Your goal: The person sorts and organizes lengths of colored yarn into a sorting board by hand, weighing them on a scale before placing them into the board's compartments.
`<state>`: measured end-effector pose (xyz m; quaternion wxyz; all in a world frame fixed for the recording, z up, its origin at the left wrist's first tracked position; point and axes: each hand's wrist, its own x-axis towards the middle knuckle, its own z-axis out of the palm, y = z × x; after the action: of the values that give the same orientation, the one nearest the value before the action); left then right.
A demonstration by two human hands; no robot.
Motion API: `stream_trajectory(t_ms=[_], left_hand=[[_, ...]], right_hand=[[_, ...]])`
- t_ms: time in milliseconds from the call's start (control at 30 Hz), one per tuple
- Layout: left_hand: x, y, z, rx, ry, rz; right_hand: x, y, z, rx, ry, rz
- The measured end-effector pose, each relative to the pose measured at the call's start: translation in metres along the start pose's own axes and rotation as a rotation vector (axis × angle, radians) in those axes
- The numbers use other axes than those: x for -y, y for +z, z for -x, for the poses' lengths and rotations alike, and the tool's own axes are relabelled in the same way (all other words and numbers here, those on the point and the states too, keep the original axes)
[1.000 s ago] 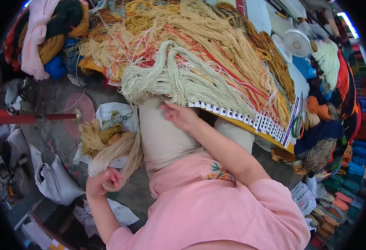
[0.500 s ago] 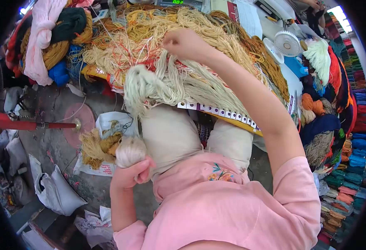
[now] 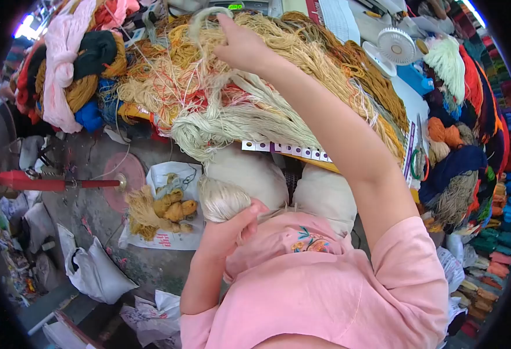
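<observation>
My left hand (image 3: pixel 239 225) is wrapped round a cream skein of yarn (image 3: pixel 223 199), held upright above my lap. My right hand (image 3: pixel 242 46) reaches forward over the table with its fingers closed on a pale yarn strand (image 3: pixel 199 24). That strand loops up beside the fingertips and blurs a little. Beneath my right arm, a pale green hank (image 3: pixel 249 123) drapes over the table's front edge. Tangled yellow and beige yarn (image 3: pixel 290 38), with red and white threads in it, covers the table behind.
A scale (image 3: pixel 255 7) with a green display stands at the back. To the right are a small white fan (image 3: pixel 396 46), scissors (image 3: pixel 419 156) and coloured hanks (image 3: pixel 446 136). A card strip (image 3: pixel 290 149) lines the front edge. Left on the floor, ochre yarn (image 3: pixel 165 209) lies on a white bag.
My right hand has moved forward toward the scale, drawing a pale strand up from the hank. My left hand has shifted right and up with the cream skein.
</observation>
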<state>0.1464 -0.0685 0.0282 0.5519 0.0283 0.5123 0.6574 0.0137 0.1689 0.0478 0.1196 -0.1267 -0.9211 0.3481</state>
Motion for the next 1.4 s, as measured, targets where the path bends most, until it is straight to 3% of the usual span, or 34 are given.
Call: stream_trajectory(t_ms=[33, 100, 167, 233, 300, 367, 467, 533, 600, 667, 733, 800, 1033, 1200, 1400], left_hand=[[0.0, 0.003, -0.002, 0.007, -0.012, -0.014], [-0.001, 0.01, -0.011, -0.037, 0.227, 0.164], [-0.005, 0.017, -0.021, -0.003, 0.224, 0.194], [-0.005, 0.025, -0.032, 0.017, 0.243, 0.286], [-0.001, 0.028, -0.041, 0.115, 0.197, 0.237], [0.001, 0.046, -0.046, 0.105, 0.187, 0.106], [0.012, 0.062, -0.053, 0.203, 0.102, 0.09], [0.013, 0.062, -0.056, 0.237, 0.066, 0.023], [0.01, 0.061, -0.057, 0.384, -0.023, 0.359], [0.011, 0.063, -0.053, 0.277, -0.027, 0.393], [0.018, 0.061, -0.053, 0.128, 0.082, 0.035], [0.02, 0.065, -0.056, 0.092, 0.026, 0.028], [0.023, 0.064, -0.061, 0.038, -0.047, 0.289], [0.023, 0.063, -0.063, 0.002, 0.005, 0.186], [0.023, 0.062, -0.064, -0.028, -0.034, 0.242]], right_hand=[[-0.002, -0.002, 0.01, -0.052, -0.091, -0.078], [-0.011, 0.003, 0.056, -0.06, -0.173, -0.21], [-0.031, 0.008, 0.117, -0.036, -0.23, -0.158], [-0.06, 0.023, 0.173, 0.023, -0.119, -0.362], [-0.063, 0.015, 0.216, 0.081, 0.262, -0.587], [-0.051, 0.007, 0.242, -0.028, 0.47, -0.927], [-0.017, -0.017, 0.251, 0.026, 0.572, -1.235], [-0.025, -0.007, 0.261, 0.012, 0.499, -1.313], [-0.032, -0.009, 0.266, -0.055, 0.489, -1.508], [-0.036, -0.014, 0.267, -0.022, 0.498, -1.517], [-0.038, -0.017, 0.269, 0.017, 0.518, -1.521], [-0.038, -0.018, 0.271, 0.039, 0.566, -1.762], [-0.039, -0.011, 0.274, -0.024, 0.611, -1.834], [-0.033, -0.016, 0.266, 0.03, 0.614, -1.508], [-0.033, -0.017, 0.267, -0.033, 0.612, -1.617]])
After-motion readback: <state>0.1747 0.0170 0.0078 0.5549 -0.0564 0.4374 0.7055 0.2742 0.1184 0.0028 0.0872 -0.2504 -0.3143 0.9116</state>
